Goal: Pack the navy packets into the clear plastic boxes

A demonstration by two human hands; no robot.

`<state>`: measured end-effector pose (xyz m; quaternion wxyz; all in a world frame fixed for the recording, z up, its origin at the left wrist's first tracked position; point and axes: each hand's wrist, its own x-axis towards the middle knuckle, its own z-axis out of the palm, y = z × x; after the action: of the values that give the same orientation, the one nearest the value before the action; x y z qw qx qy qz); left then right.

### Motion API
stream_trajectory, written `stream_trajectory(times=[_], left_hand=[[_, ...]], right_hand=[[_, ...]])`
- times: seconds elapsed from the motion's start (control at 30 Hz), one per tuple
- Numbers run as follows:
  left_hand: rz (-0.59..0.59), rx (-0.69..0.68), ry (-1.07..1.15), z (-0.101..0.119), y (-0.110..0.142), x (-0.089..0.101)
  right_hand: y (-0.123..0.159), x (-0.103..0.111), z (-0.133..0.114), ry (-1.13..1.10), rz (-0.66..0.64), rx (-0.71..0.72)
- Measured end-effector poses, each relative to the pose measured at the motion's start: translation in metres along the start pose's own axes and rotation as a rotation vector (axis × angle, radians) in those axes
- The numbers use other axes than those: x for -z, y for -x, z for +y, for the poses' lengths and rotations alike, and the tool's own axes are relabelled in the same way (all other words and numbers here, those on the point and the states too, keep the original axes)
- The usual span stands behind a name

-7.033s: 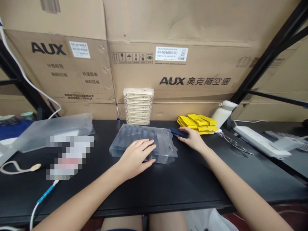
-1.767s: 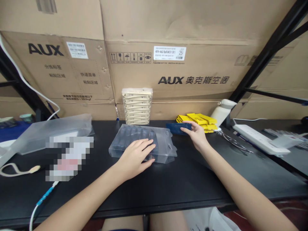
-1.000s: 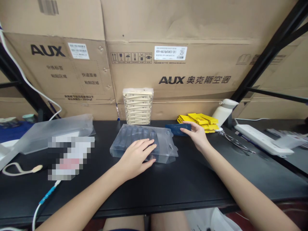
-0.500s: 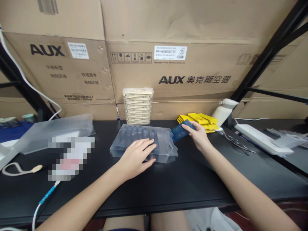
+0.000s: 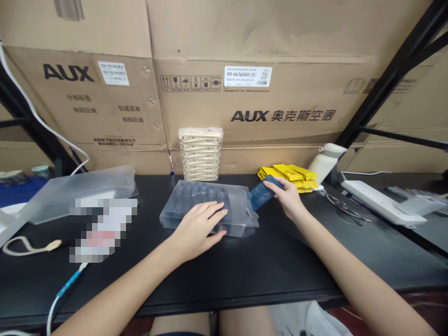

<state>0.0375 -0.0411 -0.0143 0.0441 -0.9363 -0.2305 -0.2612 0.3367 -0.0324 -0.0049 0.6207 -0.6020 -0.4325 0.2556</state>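
Observation:
A clear plastic box point(image 5: 241, 217) lies on its side on the black table, its flapped end toward the right. Several dark blue packets point(image 5: 196, 191) stand in a row inside it. Over the box's front part rests my left hand point(image 5: 201, 226), fingers spread out and partly covering the packets. My right hand point(image 5: 289, 198) pinches one dark blue packet point(image 5: 262, 193) between thumb and fingers. That packet is just outside the box's right end, tilted, with its left edge close to the flaps; I cannot tell whether they touch.
Behind the box stands a clear pack of cream packets point(image 5: 200, 156). Yellow packets point(image 5: 287, 175), a white bottle point(image 5: 325, 161), glasses point(image 5: 345, 207) and a power strip point(image 5: 380, 203) are at right. At left lie a clear plastic sleeve point(image 5: 87, 189) and a beige strap point(image 5: 31, 247).
The blue packet in my right hand has shifted very slightly and turned a little. My left hand and the box have stayed in place.

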Motion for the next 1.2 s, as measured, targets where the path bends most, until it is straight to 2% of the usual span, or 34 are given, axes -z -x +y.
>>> stream_trajectory(times=[0.37,0.8,1.2], left_hand=[[-0.005,-0.009,-0.015,0.0,-0.001,0.0],[-0.006,-0.016,-0.024,0.0,0.0,0.0],[-0.007,-0.012,-0.027,0.0,0.0,0.0]], right_hand=[[-0.004,0.0,0.008,0.054,-0.056,0.007],[0.006,-0.004,-0.001,0.056,-0.095,-0.01],[0.0,-0.002,0.004,0.052,-0.137,-0.07]])
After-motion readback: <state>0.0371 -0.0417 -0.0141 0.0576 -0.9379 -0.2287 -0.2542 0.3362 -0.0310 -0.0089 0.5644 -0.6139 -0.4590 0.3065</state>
